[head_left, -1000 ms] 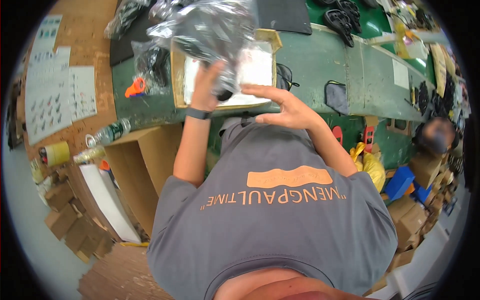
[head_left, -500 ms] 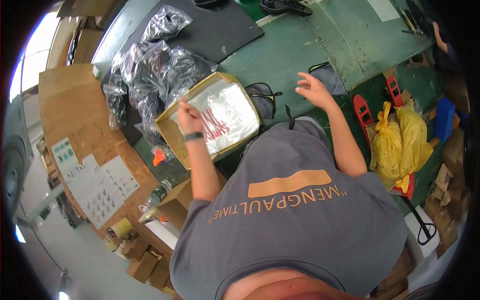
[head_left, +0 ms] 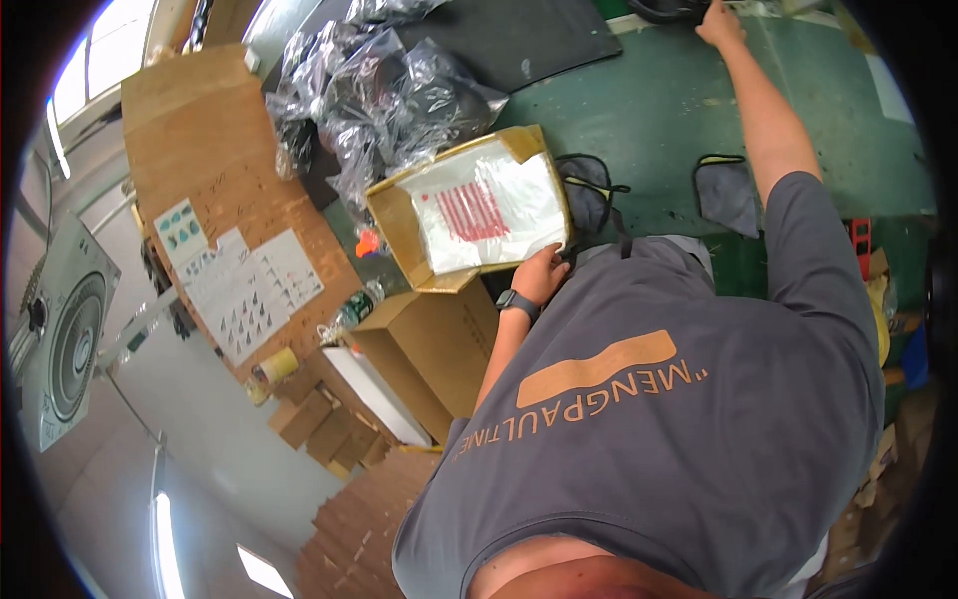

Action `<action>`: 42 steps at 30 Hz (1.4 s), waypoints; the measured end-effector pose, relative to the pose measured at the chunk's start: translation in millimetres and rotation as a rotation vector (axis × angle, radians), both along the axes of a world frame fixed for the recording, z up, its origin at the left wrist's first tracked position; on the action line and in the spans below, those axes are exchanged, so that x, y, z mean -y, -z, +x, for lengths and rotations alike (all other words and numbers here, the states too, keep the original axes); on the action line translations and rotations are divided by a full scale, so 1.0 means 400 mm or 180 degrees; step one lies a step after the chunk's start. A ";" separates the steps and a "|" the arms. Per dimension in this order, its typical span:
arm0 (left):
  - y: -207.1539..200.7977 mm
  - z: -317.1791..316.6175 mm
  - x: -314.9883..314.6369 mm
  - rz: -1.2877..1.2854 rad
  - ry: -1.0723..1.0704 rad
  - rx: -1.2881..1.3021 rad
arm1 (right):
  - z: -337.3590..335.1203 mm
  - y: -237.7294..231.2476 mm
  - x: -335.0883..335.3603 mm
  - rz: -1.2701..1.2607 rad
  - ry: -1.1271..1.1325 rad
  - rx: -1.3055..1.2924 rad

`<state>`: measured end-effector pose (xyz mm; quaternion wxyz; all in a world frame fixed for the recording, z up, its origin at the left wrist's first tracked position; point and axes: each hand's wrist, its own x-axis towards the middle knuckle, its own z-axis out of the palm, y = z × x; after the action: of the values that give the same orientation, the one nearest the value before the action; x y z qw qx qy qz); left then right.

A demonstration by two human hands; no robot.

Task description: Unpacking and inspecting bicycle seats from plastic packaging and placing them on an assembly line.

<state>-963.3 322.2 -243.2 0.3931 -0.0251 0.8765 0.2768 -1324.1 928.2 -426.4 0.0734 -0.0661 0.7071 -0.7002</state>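
My left hand (head_left: 542,275), with a dark watch on its wrist, is at the near right corner of an open cardboard box (head_left: 394,235). Its fingers are closed at the corner of the clear plastic bags (head_left: 519,205) with red print lying flat in the box. My right hand (head_left: 720,25) is stretched to the far edge of the bench, its fingers closed on the end of a black moulded object (head_left: 671,10), cut off by the picture's rim. Two grey fabric pouches with dark trim lie on the green bench: one pouch (head_left: 587,190) beside the box, another pouch (head_left: 726,195) further right.
Black items in clear plastic bags (head_left: 399,105) are heaped beyond the box, by a black mat (head_left: 519,40). A brown board (head_left: 220,140) with paper sheets (head_left: 239,290) is at left. A tall carton (head_left: 429,339) stands near my left arm; a fan (head_left: 75,334) is far left.
My left hand has left the middle of the box for its near right corner. My right hand has gone from above a pouch to the black object at the far edge. The view has shifted.
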 end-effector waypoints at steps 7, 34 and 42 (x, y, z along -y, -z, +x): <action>0.126 -0.089 0.014 -0.0255 -0.1214 -0.1137 | 0.056 -0.001 0.307 0.3521 0.0796 0.0865; 0.353 -0.134 0.110 -0.0176 -0.0520 -0.2697 | 0.821 -0.434 0.772 0.3981 -0.0278 0.2479; 0.387 -0.144 0.162 -0.0059 -0.0664 -0.2358 | 0.882 -0.359 0.808 0.3976 -0.0262 0.2390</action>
<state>-1020.7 257.2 -398.1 0.0193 -0.0160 0.9543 0.2977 -971.2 605.1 -282.7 0.3612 0.2062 0.8988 -0.1384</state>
